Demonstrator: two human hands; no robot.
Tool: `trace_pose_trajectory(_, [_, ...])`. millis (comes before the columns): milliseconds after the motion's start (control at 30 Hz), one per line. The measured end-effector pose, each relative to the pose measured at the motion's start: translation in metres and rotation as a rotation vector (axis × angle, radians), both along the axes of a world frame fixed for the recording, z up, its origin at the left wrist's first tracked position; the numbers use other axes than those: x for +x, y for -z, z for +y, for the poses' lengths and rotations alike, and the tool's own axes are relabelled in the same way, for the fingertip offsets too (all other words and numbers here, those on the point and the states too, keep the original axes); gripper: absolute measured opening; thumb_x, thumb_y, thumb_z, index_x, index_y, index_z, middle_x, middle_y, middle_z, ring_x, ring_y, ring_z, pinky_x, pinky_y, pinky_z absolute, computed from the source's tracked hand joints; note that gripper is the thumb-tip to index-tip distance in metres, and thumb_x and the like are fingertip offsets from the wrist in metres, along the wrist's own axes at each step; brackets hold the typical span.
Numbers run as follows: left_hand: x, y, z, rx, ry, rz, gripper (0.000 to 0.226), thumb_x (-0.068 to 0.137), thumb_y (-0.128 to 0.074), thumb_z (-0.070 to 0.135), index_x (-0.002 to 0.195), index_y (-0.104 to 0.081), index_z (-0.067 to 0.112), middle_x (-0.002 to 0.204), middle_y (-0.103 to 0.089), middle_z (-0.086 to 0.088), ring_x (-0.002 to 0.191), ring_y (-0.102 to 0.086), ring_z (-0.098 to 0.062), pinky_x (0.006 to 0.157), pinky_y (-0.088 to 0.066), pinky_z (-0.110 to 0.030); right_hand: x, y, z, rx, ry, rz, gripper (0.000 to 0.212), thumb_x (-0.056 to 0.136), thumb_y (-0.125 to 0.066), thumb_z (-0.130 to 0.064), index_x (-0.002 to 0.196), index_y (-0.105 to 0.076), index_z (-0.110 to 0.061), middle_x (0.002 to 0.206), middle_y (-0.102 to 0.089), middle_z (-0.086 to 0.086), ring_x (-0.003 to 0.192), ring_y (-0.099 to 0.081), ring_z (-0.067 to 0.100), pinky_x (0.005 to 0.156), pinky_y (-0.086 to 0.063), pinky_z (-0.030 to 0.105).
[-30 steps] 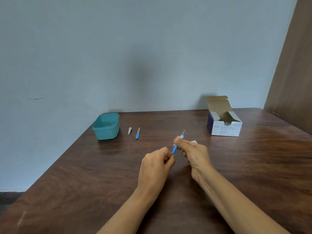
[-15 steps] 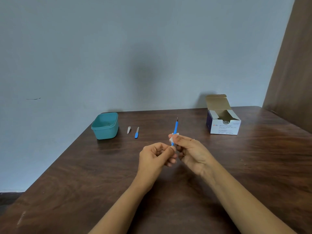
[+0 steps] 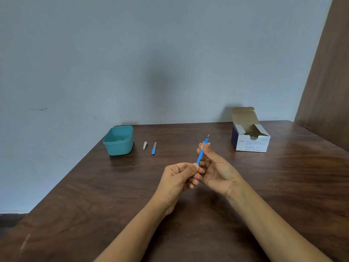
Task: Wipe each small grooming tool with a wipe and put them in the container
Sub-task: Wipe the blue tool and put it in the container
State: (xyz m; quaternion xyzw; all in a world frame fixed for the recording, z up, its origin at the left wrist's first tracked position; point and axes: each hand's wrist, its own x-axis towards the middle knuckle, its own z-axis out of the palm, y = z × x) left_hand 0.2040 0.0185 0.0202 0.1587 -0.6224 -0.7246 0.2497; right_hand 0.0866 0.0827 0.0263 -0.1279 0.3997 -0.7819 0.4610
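While both hands' fingers (image 3: 194,166) pinch a blue tool (image 3: 200,155), the brown wooden table (image 3: 94,195) meets a grey-blue wall (image 3: 132,63).

The lower end of the blue tool (image 3: 200,155) is hidden inside the left hand (image 3: 179,178); its metal tip is blurred.
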Motion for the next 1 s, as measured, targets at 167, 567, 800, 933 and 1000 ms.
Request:
trace_pose_trajectory(167, [0.002,0.000,-0.001,-0.018,-0.049,-0.021,0.019,0.092,-0.057,0.011,0.085,-0.072,0.001,0.063,-0.062,-0.003,0.052,-0.051,-0.006,0.051,-0.044,-0.015,0.004,0.000,0.000,0.060,-0.064,0.078,0.030,0.071,-0.067,-0.034,0.094,-0.070,-0.014,0.067,-0.064,-0.002,0.051,-0.044,0.011,0.054,-0.044,0.027])
trace_pose_trajectory(567, [0.004,-0.010,-0.004,0.007,-0.087,-0.112,0.032,0.086,-0.060,0.039,0.079,-0.073,0.010,0.067,-0.069,-0.002,0.056,-0.060,-0.004,0.052,-0.049,-0.014,0.002,-0.002,0.006,0.112,-0.082,0.441,0.017,0.080,-0.065,-0.029,0.085,-0.074,-0.014,0.064,-0.061,-0.010,0.068,-0.043,0.008,0.074,-0.034,0.027])
trace_pose_trajectory(800, [0.011,-0.014,-0.017,0.025,-0.100,-0.037,0.034,0.097,-0.044,0.038,0.104,-0.072,0.019,0.100,-0.074,0.003,0.088,-0.067,-0.005,0.082,-0.050,-0.024,0.011,-0.006,0.009,0.202,-0.272,0.514,0.016,0.067,-0.070,-0.032,0.067,-0.077,-0.017,0.074,-0.065,-0.002,0.069,-0.043,0.008,0.066,-0.034,0.021])
trace_pose_trajectory(933, [0.010,-0.017,-0.015,0.072,0.011,0.011,0.032,0.095,-0.045,0.030,0.095,-0.076,0.020,0.101,-0.068,-0.006,0.089,-0.062,-0.010,0.077,-0.053,-0.023,0.013,-0.003,0.007,0.216,-0.342,0.472,0.015,0.065,-0.071,-0.031,0.065,-0.078,-0.017,0.070,-0.068,-0.004,0.077,-0.045,0.010,0.071,-0.035,0.023])
trace_pose_trajectory(1000, [0.009,-0.018,-0.013,0.105,0.039,0.056,0.030,0.090,-0.049,0.029,0.089,-0.078,0.020,0.103,-0.058,-0.012,0.090,-0.055,-0.015,0.071,-0.053,-0.022,0.013,-0.003,0.008,0.211,-0.368,0.440,0.014,0.066,-0.069,-0.028,0.063,-0.077,-0.017,0.067,-0.067,-0.005,0.075,-0.045,0.009,0.069,-0.034,0.022])
